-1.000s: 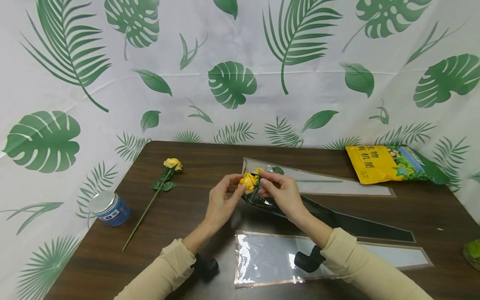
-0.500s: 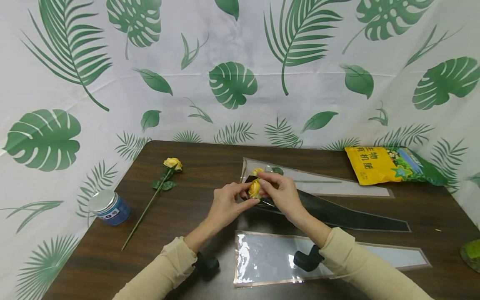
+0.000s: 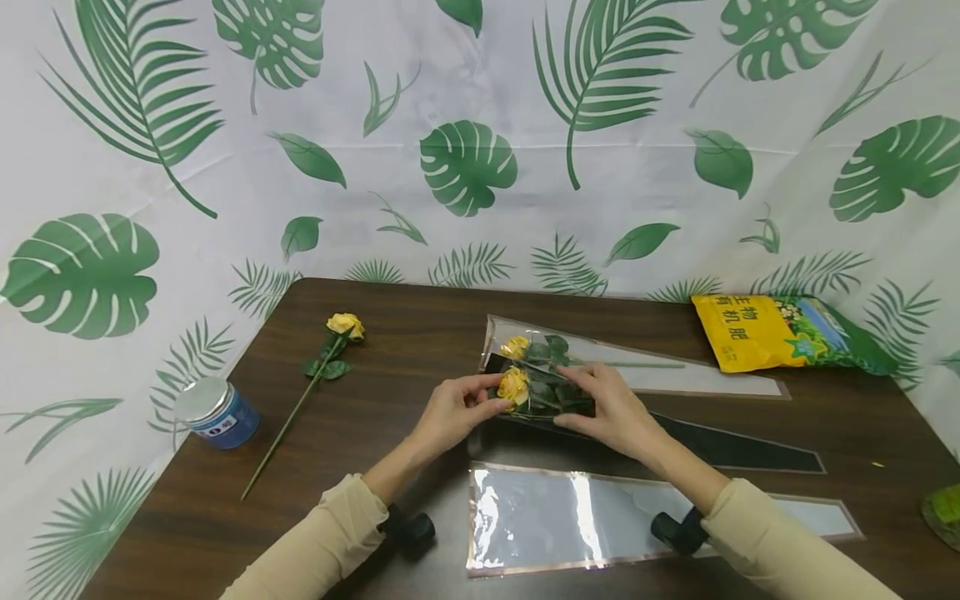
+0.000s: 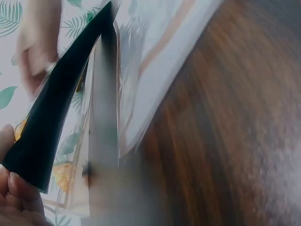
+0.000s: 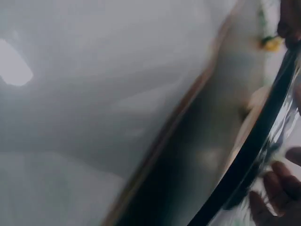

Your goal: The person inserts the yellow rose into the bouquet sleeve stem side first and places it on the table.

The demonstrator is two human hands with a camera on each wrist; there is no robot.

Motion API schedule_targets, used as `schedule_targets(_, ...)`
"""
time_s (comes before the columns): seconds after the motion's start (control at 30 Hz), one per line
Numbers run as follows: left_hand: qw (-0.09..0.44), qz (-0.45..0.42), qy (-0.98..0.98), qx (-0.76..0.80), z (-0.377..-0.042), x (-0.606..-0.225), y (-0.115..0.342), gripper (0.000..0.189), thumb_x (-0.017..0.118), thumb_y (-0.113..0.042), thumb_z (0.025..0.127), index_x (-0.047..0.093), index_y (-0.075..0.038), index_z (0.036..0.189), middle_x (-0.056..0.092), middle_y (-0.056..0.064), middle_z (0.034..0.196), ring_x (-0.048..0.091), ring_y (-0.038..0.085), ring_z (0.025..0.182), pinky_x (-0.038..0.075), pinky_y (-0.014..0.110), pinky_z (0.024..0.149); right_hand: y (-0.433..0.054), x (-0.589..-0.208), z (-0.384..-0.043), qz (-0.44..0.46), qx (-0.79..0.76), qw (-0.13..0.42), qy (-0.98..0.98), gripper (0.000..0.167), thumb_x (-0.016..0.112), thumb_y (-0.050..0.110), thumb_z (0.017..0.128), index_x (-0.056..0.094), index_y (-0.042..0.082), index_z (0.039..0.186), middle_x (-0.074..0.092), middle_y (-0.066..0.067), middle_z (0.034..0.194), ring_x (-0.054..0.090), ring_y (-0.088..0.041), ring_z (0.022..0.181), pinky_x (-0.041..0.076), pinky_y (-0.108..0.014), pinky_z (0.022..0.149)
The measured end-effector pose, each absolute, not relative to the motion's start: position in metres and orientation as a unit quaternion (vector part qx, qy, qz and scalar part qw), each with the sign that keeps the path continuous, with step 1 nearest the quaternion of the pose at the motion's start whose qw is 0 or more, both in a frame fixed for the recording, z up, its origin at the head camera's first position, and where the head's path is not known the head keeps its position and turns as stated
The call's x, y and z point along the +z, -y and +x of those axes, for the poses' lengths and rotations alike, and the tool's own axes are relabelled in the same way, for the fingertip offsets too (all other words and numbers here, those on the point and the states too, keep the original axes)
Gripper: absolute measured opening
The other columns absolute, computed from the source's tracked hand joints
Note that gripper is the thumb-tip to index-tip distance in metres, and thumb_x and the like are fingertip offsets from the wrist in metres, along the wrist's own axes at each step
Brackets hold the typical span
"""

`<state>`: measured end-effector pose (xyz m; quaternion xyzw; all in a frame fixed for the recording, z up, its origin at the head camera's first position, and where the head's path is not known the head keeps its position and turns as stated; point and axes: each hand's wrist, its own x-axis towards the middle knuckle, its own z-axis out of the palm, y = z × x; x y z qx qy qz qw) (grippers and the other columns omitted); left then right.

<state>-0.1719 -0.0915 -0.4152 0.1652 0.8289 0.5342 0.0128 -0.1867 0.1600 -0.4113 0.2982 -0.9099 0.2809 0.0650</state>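
Note:
A yellow rose (image 3: 514, 387) with dark leaves lies in a black-backed, clear-fronted flower sleeve (image 3: 738, 443), its bloom at the wide end. My left hand (image 3: 457, 412) pinches that end beside the bloom; in the left wrist view its thumb and fingers grip the corner of the black sleeve (image 4: 44, 122). Farther along the sleeve, my right hand (image 3: 615, 412) spans it with thumb and fingers apart. In the right wrist view, the relaxed fingers (image 5: 277, 188) are right at the clear side. Most of the rose's stem is hidden.
Behind lies another sleeved yellow rose (image 3: 516, 347); in front lies a pale flower sleeve (image 3: 540, 521). At left are a loose yellow rose (image 3: 346, 327) and a blue tin (image 3: 225, 421). A yellow bag (image 3: 750, 333) rests at the back right, a green item (image 3: 947, 504) at the right edge.
My right hand has left the bloom and moved right along the sleeve, its fingers spreading. The bloom now lies uncovered to view, with the left hand still beside it at the sleeve's wide end.

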Motion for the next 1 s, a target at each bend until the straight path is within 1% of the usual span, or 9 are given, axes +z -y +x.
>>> schedule_targets(0.1,0.062,0.192,-0.814,0.544,-0.174,-0.417,0.098,0.038,0.067,-0.015,0.088,0.061,0.001,0.122,0.048,-0.003,0.069,0.038,0.004,0.057,0.031,0.017,0.053,-0.183,-0.421,-0.184,0.331,0.172,0.089,0.924,0.065,0.081,0.027,0.072,0.057,0.0,0.126,0.056,-0.013,0.104,0.05,-0.022,0.086,0.045,-0.034,0.068)
schedule_targets(0.27,0.168,0.224,-0.801,0.53,-0.176,-0.419,0.109,0.041,0.063,-0.007,0.089,0.055,0.002,0.129,0.045,-0.002,0.072,0.034,0.005,0.058,0.029,0.018,0.053,-0.201,-0.432,-0.184,0.33,0.121,0.099,0.931,0.061,0.08,0.023,0.073,0.059,0.003,0.126,0.058,-0.014,0.105,0.054,-0.027,0.092,0.049,-0.04,0.071)
schedule_targets(0.37,0.202,0.215,-0.81,0.507,-0.176,-0.422,0.11,0.043,0.064,-0.012,0.089,0.055,-0.002,0.13,0.049,-0.002,0.073,0.036,0.006,0.057,0.03,0.019,0.052,-0.204,-0.436,-0.184,0.333,0.107,0.095,0.932,0.061,0.079,0.023,0.074,0.057,0.002,0.128,0.059,-0.015,0.107,0.055,-0.029,0.094,0.05,-0.042,0.072)
schedule_targets(0.4,0.202,0.206,-0.817,0.499,-0.176,-0.422,0.109,0.042,0.064,-0.016,0.09,0.056,-0.004,0.129,0.05,-0.001,0.073,0.037,0.007,0.057,0.03,0.019,0.052,-0.204,-0.436,-0.184,0.334,0.105,0.095,0.932,0.062,0.079,0.022,0.074,0.057,0.002,0.128,0.059,-0.016,0.107,0.055,-0.03,0.095,0.05,-0.043,0.074)
schedule_targets(0.5,0.171,0.179,-0.84,0.483,-0.175,-0.422,0.104,0.036,0.062,-0.027,0.092,0.063,-0.009,0.123,0.065,0.001,0.085,0.052,0.008,0.068,0.042,0.021,0.059,-0.204,-0.438,-0.183,0.335,0.109,0.091,0.931,0.063,0.079,0.02,0.075,0.055,-0.001,0.129,0.058,-0.018,0.111,0.055,-0.032,0.1,0.05,-0.045,0.079)
schedule_targets(0.57,0.13,0.164,-0.854,0.475,-0.174,-0.422,0.102,0.03,0.058,-0.028,0.094,0.067,-0.01,0.116,0.07,0.004,0.096,0.062,0.012,0.082,0.049,0.025,0.069,-0.204,-0.439,-0.183,0.335,0.118,0.088,0.931,0.062,0.078,0.017,0.075,0.054,-0.003,0.129,0.057,-0.02,0.114,0.054,-0.034,0.103,0.05,-0.046,0.082)
schedule_targets(0.67,0.081,0.144,-0.867,0.469,-0.172,-0.423,0.099,0.023,0.057,-0.021,0.095,0.072,-0.009,0.107,0.071,0.007,0.105,0.064,0.019,0.099,0.052,0.031,0.079,-0.204,-0.441,-0.182,0.339,0.117,0.085,0.93,0.061,0.078,0.014,0.075,0.054,-0.005,0.129,0.055,-0.023,0.117,0.052,-0.038,0.106,0.05,-0.047,0.084)
schedule_targets(0.87,0.028,0.094,-0.876,0.473,-0.171,-0.423,0.104,0.018,0.059,-0.018,0.093,0.075,-0.01,0.09,0.072,0.005,0.097,0.064,0.02,0.095,0.049,0.029,0.076,-0.207,-0.441,-0.182,0.331,0.109,0.09,0.933,0.053,0.075,0.011,0.078,0.057,-0.006,0.125,0.051,-0.029,0.116,0.052,-0.042,0.102,0.052,-0.047,0.077)
schedule_targets(1.0,0.027,0.083,-0.868,0.489,-0.17,-0.425,0.111,0.019,0.058,-0.019,0.093,0.075,-0.011,0.089,0.072,0.003,0.097,0.064,0.016,0.094,0.047,0.027,0.074,-0.213,-0.44,-0.183,0.315,0.112,0.075,0.939,0.052,0.073,0.01,0.08,0.056,-0.006,0.126,0.048,-0.031,0.118,0.052,-0.043,0.102,0.052,-0.048,0.075)
